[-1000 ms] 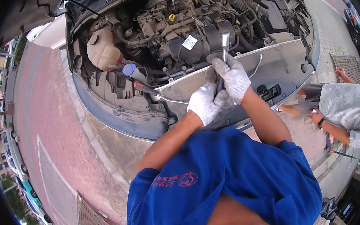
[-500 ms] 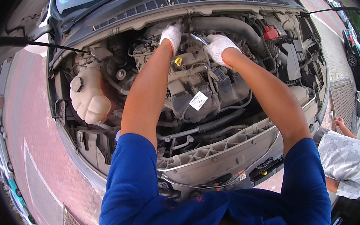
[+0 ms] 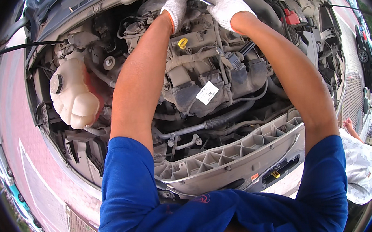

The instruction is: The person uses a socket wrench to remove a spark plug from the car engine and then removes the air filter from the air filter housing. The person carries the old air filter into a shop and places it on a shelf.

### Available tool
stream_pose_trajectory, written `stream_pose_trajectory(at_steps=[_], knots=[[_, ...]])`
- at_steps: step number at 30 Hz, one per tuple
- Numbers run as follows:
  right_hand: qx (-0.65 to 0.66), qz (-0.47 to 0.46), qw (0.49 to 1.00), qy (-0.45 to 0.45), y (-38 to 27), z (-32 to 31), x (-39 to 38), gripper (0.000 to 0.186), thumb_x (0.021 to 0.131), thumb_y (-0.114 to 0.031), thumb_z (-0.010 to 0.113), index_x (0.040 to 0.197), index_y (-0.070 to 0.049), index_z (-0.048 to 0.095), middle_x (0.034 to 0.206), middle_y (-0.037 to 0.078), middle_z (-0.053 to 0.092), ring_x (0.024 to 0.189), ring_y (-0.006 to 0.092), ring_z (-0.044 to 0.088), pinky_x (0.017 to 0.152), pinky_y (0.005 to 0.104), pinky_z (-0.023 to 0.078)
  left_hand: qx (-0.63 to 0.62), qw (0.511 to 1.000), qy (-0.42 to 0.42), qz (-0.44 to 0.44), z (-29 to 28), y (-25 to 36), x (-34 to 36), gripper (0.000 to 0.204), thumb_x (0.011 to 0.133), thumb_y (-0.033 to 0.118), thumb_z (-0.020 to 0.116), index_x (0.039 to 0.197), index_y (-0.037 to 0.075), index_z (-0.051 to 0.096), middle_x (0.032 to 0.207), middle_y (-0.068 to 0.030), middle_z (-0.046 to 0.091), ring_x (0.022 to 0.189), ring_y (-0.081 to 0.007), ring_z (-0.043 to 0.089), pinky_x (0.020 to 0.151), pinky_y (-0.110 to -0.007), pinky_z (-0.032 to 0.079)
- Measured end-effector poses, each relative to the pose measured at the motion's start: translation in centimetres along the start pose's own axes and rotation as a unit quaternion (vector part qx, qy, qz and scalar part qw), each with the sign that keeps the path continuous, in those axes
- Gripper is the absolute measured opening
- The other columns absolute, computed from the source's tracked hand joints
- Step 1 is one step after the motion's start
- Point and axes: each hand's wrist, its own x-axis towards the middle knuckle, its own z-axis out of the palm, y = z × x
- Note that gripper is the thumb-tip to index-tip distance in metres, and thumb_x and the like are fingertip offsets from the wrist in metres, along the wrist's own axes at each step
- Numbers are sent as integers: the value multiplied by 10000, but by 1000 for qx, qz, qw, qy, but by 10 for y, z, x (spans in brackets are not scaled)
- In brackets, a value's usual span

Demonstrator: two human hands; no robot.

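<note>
Both my hands wear white knit gloves and work at the back of an open car's engine (image 3: 197,40). My right hand (image 3: 231,9) is closed around a shiny metal tool that looks like a ratchet wrench (image 3: 203,0); its bare shaft points left toward my other glove. My left hand (image 3: 179,7) sits beside the tool's far end with its fingers curled together. What those fingers hold is hidden. In front of the hands is a yellow dipstick handle (image 3: 182,43). A white label (image 3: 207,93) sticks to the dark intake manifold.
A whitish coolant tank (image 3: 74,95) stands at the left of the bay, and a red terminal cover (image 3: 291,17) at the right. The ribbed front crossmember (image 3: 225,159) lies near my body. A person in a pale patterned shirt (image 3: 363,167) is at the right.
The view has shifted closer over the engine, so the hands now appear nearer the top edge. Both hands stay at the engine's rear, and the right keeps hold of the ratchet wrench.
</note>
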Motion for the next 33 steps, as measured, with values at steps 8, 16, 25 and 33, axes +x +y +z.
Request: stream_pose_trajectory(at_steps=[8, 16, 25, 33], knots=[[-39, 10, 996, -74, 9, -9, -1, 350, 942, -211, 517, 1229, -33, 607, 1126, 222, 684, 1036, 404, 651, 900, 443, 522, 237, 969, 5, 75, -25, -2, 40, 237, 1016, 278, 523, 1036, 64, 622, 878, -76, 640, 734, -185, 626, 599, -293, 562], [-22, 37, 997, -70, -69, 4, -43, 242, 796, -60, 611, 983, 36, 729, 1018, 256, 718, 976, 363, 711, 847, 422, 562, 571, 807, 3, 150, -14, 7, 27, 434, 1023, 126, 389, 1440, 74, 499, 1425, -169, 552, 1227, -282, 599, 995, -383, 502], [-103, 71, 991, -57, 3, -9, -22, 354, 923, -101, 474, 1263, -103, 573, 1172, 208, 658, 1115, 400, 620, 909, 458, 522, 570, 802, 39, 174, -8, 7, 28, 289, 997, 116, 428, 1178, -1, 620, 1213, -205, 659, 1062, -355, 665, 895, -419, 556], [-104, 136, 985, 22, -23, 8, -29, 231, 797, -63, 663, 1024, -42, 700, 995, 164, 738, 940, 334, 723, 788, 435, 579, 652, 735, 31, 185, -9, 7, 32, 342, 923, 18, 437, 1205, 39, 628, 1247, -222, 644, 1184, -359, 615, 987, -423, 507]])
